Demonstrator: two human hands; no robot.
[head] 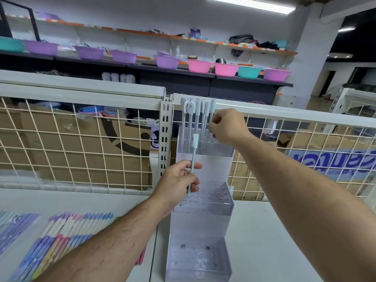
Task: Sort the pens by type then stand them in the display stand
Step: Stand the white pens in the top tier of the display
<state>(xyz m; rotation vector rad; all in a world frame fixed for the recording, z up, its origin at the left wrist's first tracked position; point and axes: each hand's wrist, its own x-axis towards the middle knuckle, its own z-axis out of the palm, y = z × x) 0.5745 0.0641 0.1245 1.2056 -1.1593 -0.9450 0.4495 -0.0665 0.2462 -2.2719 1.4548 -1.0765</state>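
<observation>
Clear acrylic display stand point(203, 210) rises in three tiers on the white shelf point(274, 241); top tier holds a row of white pens point(195, 119); right hand point(227, 125) pinches the end pen point(212, 110), risking a knock to neighbours; left hand point(179, 180) grips a spare pen point(193, 159) upright, which could slip; unsorted pens point(67, 231) lie left.

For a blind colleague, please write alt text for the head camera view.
A person's right hand sets a pale pen into the top tier of a clear display stand, while the left hand holds another pen upright.
</observation>
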